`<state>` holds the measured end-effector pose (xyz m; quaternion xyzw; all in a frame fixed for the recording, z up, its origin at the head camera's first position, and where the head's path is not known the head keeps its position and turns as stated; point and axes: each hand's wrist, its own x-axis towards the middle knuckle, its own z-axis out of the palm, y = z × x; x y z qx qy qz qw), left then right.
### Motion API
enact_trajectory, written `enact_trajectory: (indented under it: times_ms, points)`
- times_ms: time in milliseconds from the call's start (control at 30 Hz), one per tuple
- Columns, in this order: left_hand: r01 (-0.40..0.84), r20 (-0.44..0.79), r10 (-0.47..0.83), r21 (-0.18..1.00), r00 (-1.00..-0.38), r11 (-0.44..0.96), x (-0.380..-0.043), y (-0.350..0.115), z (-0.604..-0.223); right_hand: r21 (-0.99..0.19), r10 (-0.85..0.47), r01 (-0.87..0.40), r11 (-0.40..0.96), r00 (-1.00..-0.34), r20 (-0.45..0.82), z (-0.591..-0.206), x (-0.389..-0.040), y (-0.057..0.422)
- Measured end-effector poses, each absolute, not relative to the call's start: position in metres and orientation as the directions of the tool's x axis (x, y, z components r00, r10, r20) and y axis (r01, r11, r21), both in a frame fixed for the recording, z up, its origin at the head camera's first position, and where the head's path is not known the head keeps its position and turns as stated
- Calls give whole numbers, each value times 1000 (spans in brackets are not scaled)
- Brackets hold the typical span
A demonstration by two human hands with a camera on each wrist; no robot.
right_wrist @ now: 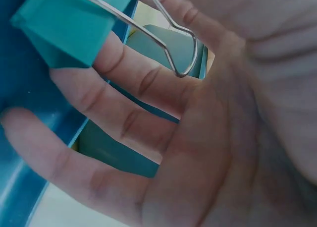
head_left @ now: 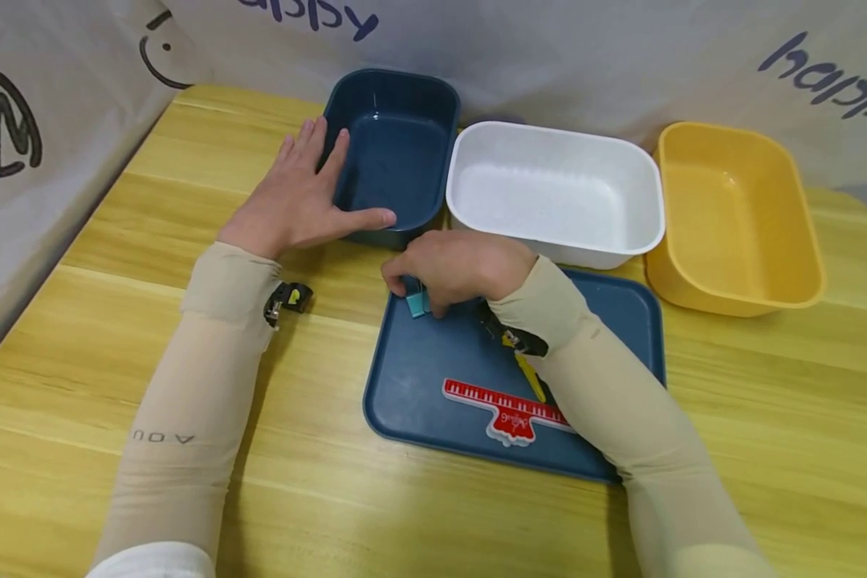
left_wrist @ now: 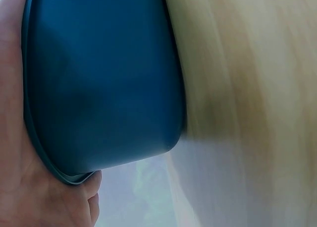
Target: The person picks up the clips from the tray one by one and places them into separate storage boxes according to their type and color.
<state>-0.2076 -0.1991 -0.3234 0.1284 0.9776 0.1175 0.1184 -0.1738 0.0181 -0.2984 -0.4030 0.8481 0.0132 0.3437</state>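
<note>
My left hand (head_left: 296,193) rests with spread fingers on the left rim of a dark blue bin (head_left: 397,160), its thumb over the near edge. In the left wrist view, the palm lies along the rim of that bin (left_wrist: 104,83). My right hand (head_left: 466,265) is over the upper left corner of a dark blue tray (head_left: 419,369), pinching a teal binder clip (head_left: 417,303). Close up in the right wrist view, the binder clip (right_wrist: 74,28) has silver wire handles, and fingertips touch its teal body. The thumb's contact is not fully visible.
A red-and-white ruler-shaped clip (head_left: 513,421) with piano-key markings lies on the tray, beside a yellow tool (head_left: 531,377) partly hidden by the right forearm. A white bin (head_left: 556,189) and a yellow bin (head_left: 737,217) stand behind and to the right on the wooden table (head_left: 318,449).
</note>
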Motion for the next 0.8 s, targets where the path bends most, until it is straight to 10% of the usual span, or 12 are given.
enact_trajectory:
  times_ms: [800]
  points:
    - [231,-201,286,259,-937,938,-209,-199,-323,-220,-681,-709,669,-467,-565,-295,-170,17]
